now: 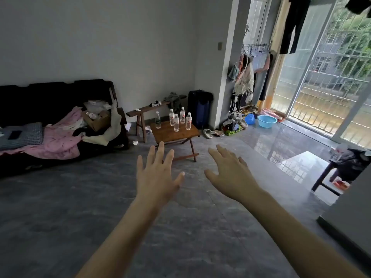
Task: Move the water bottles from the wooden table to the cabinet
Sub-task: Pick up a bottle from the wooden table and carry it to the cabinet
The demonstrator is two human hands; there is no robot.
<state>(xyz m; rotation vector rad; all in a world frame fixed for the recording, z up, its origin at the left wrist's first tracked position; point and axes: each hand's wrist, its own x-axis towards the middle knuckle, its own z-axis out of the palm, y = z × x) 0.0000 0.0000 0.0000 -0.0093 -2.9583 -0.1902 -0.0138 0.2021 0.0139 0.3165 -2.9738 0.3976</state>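
Both hands empty, fingers spread, palms down — left hand (158, 177) and right hand (230, 175) held out over bare floor, touching nothing. Five water bottles (176, 122) stand upright on the wooden table (174, 135), clustered toward its far edge: one green-labelled bottle (158, 120) at the far-left corner, four red-labelled ones in the middle and right. Long axes vertical, caps on. The table lies straight ahead of the hands, well apart — out of reach, so walking comes first. Left hand lines up with the table's near-left corner; right hand sits just right of the table. Neither is clearly nearer. Cabinet not identifiable in view. Nothing moved yet, by the look of it.
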